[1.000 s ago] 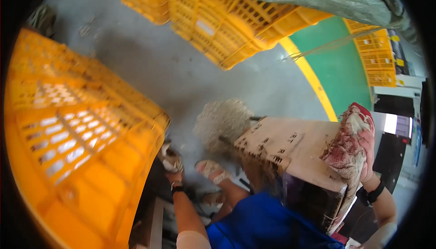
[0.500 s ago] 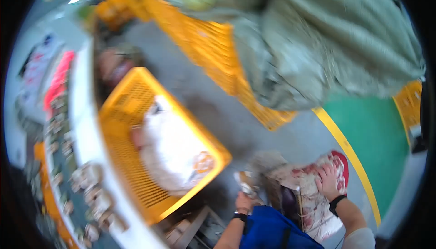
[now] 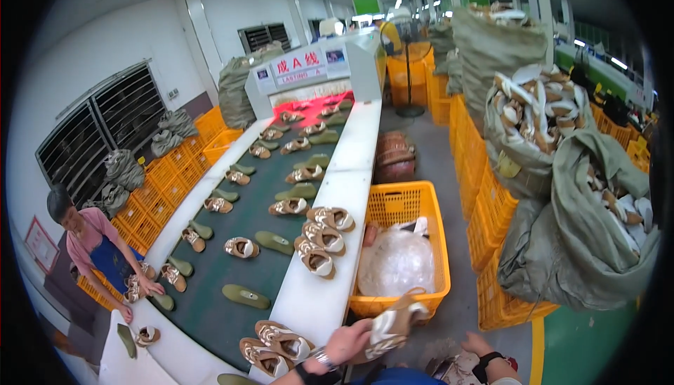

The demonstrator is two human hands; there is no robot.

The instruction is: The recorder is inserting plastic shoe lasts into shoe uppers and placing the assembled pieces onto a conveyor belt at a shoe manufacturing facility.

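My left hand (image 3: 349,341) is closed on a brown and white lace-up shoe (image 3: 394,325), holding it by one end beside the near part of the conveyor. Under that wrist, on the white ledge, two similar brown shoes (image 3: 281,341) lie together. Lower right, my right hand (image 3: 477,345) is just above a pale cushion-like thing with reddish patches (image 3: 458,371); its fingers are too unclear to read. Ahead on the dark green belt (image 3: 203,299), brown shoes (image 3: 241,247) and olive-green shoe lasts (image 3: 246,296) are spread. Several more shoes (image 3: 321,237) line the right ledge.
A yellow crate (image 3: 442,244) holding a clear plastic bag (image 3: 398,262) stands right of the conveyor. Large grey-green sacks of shoe parts (image 3: 537,132) rest by stacked yellow crates (image 3: 484,237) farther right. Across the belt, a co-worker (image 3: 105,244) in a blue apron handles shoes. A white machine (image 3: 365,76) spans the far end.
My view has swung up and left, from the floor and crate to the whole conveyor. The shoe in my left hand has risen beside the ledge. My right hand no longer lies spread on the cushion-like thing.
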